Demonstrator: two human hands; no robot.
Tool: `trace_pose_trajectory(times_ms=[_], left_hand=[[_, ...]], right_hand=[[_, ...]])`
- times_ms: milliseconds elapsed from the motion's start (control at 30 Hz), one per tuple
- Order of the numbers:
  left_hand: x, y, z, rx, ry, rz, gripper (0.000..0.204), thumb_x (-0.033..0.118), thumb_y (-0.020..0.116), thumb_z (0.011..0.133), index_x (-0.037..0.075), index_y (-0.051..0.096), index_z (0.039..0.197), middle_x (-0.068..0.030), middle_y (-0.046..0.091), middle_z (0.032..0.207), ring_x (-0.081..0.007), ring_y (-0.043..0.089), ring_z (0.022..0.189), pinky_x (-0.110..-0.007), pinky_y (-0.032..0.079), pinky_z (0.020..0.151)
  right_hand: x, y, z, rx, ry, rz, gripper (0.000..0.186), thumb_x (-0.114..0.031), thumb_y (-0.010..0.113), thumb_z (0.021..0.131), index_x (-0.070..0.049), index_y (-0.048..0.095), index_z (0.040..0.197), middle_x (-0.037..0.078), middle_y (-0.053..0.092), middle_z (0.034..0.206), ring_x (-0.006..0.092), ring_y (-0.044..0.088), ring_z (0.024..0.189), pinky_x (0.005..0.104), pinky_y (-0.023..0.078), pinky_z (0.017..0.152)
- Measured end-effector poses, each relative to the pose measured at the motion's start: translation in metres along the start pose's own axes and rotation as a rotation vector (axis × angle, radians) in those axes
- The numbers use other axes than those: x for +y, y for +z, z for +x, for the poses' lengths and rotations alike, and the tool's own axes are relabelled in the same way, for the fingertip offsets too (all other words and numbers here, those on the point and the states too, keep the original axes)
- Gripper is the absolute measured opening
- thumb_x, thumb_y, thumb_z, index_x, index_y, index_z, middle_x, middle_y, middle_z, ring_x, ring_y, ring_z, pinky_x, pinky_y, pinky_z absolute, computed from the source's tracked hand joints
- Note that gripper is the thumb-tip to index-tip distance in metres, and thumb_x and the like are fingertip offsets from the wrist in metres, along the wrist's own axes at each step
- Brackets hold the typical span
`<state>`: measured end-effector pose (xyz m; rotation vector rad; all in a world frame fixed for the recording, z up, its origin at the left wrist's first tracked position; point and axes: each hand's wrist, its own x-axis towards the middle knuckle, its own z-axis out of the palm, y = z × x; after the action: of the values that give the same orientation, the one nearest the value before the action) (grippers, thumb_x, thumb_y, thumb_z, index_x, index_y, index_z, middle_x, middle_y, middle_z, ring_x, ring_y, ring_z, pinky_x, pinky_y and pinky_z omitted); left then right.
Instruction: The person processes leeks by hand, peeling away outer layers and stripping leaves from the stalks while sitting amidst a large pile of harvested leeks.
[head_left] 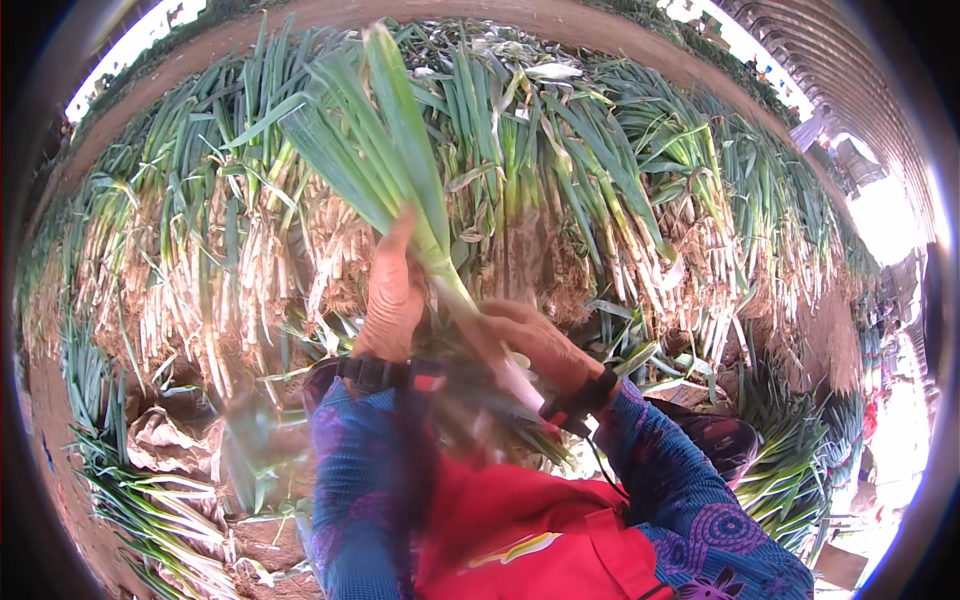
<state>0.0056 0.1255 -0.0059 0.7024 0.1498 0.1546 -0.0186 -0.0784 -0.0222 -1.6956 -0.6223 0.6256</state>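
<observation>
A large green onion (448,272) slants across the middle, its broad green leaves fanning toward the far side and its white stalk running down toward my body. My left hand (390,290) grips it where the leaves meet the stalk, thumb along the leaves and the other fingers mostly hidden behind. Lower down, my right hand (535,340) is closed round the pale stalk, its fingers blurred. The stalk's white end (520,385) shows just below the right hand, beside the wrist strap (585,400).
A long bank of green onions (260,240) spans the far side, roots toward me. More onions (165,510) lie at the lower left, near a crumpled brown sheet (170,440). Another pile (790,450) sits at the right. Loose leaves and soil cover the ground between.
</observation>
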Motion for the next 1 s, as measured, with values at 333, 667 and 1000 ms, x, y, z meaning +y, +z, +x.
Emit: trace_pose_trajectory(times_ms=[333,667,1000], left_hand=[[-0.017,0.005,-0.005,-0.275,0.067,0.373,0.045,0.027,0.07,0.086,0.003,0.056,0.121,-0.0056,0.063,0.11,-0.0167,0.058,0.101,-0.032,0.044,0.089],[-0.03,0.01,-0.01,-0.261,0.176,0.421,0.039,0.022,0.071,0.087,-0.002,0.06,0.115,-0.0073,0.065,0.102,-0.0144,0.059,0.092,-0.03,0.048,0.082],[-0.029,0.019,-0.018,-0.258,0.16,0.297,0.029,0.015,0.07,0.086,0.0,0.063,0.11,-0.0051,0.066,0.1,-0.0115,0.06,0.088,-0.026,0.048,0.078]], right_hand=[[-0.037,-0.019,0.033,0.209,-0.002,0.123,0.035,-0.021,0.058,0.088,0.005,0.06,0.111,0.004,0.063,0.099,0.0098,0.055,0.091,0.0262,0.043,0.081],[-0.002,-0.015,0.044,0.285,0.03,0.009,0.026,-0.014,0.051,0.085,0.001,0.064,0.101,0.003,0.063,0.085,0.0091,0.053,0.081,0.0271,0.044,0.073],[0.007,0.007,0.041,0.646,0.076,0.308,0.021,-0.016,0.048,0.079,0.001,0.06,0.079,0.002,0.055,0.068,0.0119,0.05,0.063,0.028,0.041,0.058]])
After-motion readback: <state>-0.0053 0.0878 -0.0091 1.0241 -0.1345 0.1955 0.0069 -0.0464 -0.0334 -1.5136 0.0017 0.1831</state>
